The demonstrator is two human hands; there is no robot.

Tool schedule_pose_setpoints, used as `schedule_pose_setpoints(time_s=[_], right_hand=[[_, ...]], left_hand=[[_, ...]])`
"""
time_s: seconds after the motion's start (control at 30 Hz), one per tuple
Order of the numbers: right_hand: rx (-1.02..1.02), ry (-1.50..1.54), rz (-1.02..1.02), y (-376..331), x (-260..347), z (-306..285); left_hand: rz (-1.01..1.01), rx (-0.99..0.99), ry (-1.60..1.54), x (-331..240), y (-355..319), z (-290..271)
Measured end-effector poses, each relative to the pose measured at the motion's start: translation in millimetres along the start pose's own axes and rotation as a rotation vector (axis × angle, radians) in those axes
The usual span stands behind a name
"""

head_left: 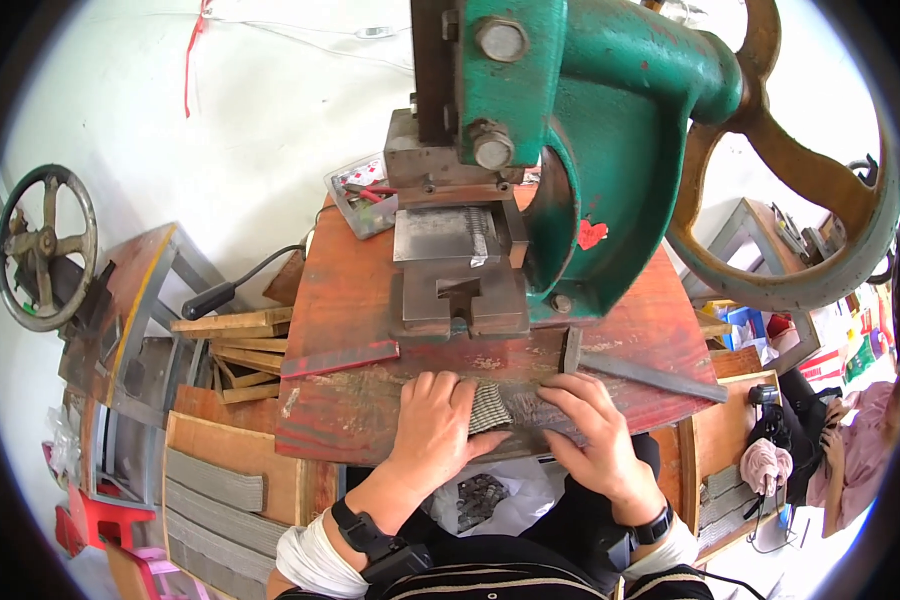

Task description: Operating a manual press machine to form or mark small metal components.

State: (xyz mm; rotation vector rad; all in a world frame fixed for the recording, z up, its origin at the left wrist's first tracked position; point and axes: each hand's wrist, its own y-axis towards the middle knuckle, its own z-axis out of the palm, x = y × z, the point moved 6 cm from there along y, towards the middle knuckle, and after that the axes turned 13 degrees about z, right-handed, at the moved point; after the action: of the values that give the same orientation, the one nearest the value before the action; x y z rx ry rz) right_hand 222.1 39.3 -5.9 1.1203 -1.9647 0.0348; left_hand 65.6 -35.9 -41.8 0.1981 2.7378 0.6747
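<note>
At the near edge of the red-brown worktable (350, 290), my left hand (435, 425) grips a small grey ribbed metal block (488, 408) between thumb and fingers. My right hand (595, 430) is just to its right, fingers curved and apart, with nothing visible in it. Beyond my hands stands a green hand press (620, 150), its slotted steel die base (465, 300) facing me. A hammer (630, 372) lies behind my right hand, and a worn red flat bar (340, 360) lies to the left.
Wooden trays (290, 470) of grey ribbed strips (215, 510) flank me. Below the table edge, a plastic bag (515, 500) holds dark metal bits. The press's large handwheel (790, 280) is on the right. Behind the press is a clear box (365, 205) of tools. Another person (860, 460) is at far right.
</note>
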Motion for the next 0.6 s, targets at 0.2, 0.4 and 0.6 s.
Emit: schedule_pose_setpoints(time_s=[0.2,0.4,0.6], right_hand=[[-0.218,0.011,-0.062,-27,7,-23],[-0.308,0.121,-0.06,-28,0,-22],[-0.212,0.178,-0.027,-24,-4,6]], left_hand=[[-0.077,-0.384,-0.359,15,-17,-11],[-0.492,-0.672,-2.167,10,-28,-29],[-0.59,-0.663,-2.267,-3,-46,-34]])
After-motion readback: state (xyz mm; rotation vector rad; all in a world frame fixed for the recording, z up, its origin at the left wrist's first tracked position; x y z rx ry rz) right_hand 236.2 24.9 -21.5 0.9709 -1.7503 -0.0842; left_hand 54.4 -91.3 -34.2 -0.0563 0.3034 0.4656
